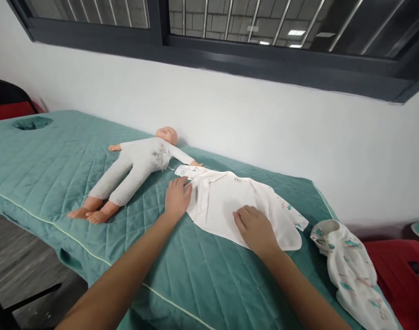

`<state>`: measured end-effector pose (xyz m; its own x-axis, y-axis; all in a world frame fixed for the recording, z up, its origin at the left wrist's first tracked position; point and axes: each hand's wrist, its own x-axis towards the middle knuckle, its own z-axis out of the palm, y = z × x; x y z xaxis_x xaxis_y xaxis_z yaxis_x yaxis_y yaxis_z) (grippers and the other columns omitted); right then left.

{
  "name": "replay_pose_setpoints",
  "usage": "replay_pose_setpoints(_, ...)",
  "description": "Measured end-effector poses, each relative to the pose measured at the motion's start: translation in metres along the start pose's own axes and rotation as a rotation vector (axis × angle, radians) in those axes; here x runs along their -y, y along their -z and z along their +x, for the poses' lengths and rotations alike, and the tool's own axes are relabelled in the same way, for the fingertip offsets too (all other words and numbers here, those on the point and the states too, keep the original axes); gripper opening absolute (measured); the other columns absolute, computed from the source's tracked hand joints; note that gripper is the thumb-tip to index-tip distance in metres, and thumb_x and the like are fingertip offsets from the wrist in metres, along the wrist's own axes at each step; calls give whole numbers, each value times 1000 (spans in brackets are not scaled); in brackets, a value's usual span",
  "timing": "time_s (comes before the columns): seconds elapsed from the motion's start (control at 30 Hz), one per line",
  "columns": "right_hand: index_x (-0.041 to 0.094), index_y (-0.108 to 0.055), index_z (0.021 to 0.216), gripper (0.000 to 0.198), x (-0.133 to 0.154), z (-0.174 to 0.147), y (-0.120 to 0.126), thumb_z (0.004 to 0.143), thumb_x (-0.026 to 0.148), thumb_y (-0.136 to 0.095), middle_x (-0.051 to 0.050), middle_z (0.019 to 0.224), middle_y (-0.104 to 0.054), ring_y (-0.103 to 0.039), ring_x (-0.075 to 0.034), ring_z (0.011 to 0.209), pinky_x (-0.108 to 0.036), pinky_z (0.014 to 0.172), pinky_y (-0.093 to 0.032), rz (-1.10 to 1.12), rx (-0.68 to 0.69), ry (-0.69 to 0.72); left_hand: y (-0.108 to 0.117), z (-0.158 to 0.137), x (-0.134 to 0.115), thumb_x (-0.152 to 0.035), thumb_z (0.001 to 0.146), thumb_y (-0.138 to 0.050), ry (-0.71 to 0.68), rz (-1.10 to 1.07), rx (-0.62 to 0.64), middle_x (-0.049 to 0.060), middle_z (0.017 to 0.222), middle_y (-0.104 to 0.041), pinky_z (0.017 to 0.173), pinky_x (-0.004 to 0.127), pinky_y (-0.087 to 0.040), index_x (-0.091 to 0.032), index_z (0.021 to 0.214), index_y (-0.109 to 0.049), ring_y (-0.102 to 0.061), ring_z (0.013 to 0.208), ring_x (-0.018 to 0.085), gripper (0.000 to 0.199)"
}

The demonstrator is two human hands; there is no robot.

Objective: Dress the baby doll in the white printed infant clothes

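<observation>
A white baby shirt [226, 201] with small printed figures on its sleeves lies spread on the green quilted bed cover [202, 275]. At the shirt's left edge, just below one sleeve, is my left hand [178, 198]; its fingers are stretched and it grips nothing that I can see. My right hand [256, 231] is over the lower middle of the shirt, fingers loosely bent and thumb apart, holding nothing visible. Whether it touches the cloth I cannot tell. To the left, a baby doll [140, 156] with a white cloth body lies on its back, one hand close to the shirt's sleeve.
Printed white baby trousers [350, 270] lie bunched at the bed's right edge. Beyond that edge is a red chair [398, 270]. The white wall [230, 119] and dark window frame [264, 64] run along the far side. A face hole [32, 123] is at the bed's left end.
</observation>
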<state>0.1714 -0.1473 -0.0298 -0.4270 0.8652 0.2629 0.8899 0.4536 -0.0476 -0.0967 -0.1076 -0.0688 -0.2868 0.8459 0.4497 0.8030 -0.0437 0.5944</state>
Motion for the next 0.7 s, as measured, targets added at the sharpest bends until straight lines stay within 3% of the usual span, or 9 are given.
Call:
replay_pose_setpoints(0.1, 19, -63, 118, 34, 1, 60, -12, 101, 34, -38, -10, 122, -68, -58, -23, 116, -33, 97, -42, 128, -2, -67, -9, 35, 14, -38, 95, -46, 193, 94, 3, 13, 119, -69, 99, 51, -43, -21, 128, -58, -56, 117, 35, 38)
replay_pose_setpoints(0.23, 4, -47, 143, 57, 10, 109, -48, 101, 40, -33, -22, 154, -44, -36, -32, 144, -43, 117, -27, 88, 86, -221, -16, 61, 29, -42, 95, -46, 347, 162, -78, 20, 130, -64, 101, 57, -40, -17, 133, -54, -53, 124, 40, 47)
replay_pose_setpoints(0.37, 2, -37, 151, 69, 18, 109, -70, 102, 48, -24, -23, 162, -29, -21, -36, 152, -48, 120, -20, 33, 122, -265, -19, 74, 37, -42, 91, -53, 329, 153, -29, 15, 127, -67, 104, 57, -39, -21, 126, -59, -55, 124, 38, 41)
replay_pose_setpoints(0.5, 5, -37, 152, 69, 14, 103, -69, 101, 50, -24, -20, 163, -28, -19, -32, 153, -46, 121, -19, 53, 151, -218, -20, 82, 42, -38, 86, -61, 333, -28, 3, 7, 111, -72, 96, 43, -47, -25, 123, -60, -64, 107, 28, 39)
replay_pose_setpoints(0.7, 9, -39, 151, 63, 10, 109, -66, 101, 47, -29, -16, 164, -29, -22, -30, 152, -46, 121, -20, 78, 168, -203, -24, 87, 50, -22, 82, -57, 261, -344, -184, 3, 95, -67, 85, 30, -51, -18, 115, -62, -63, 87, 17, 34)
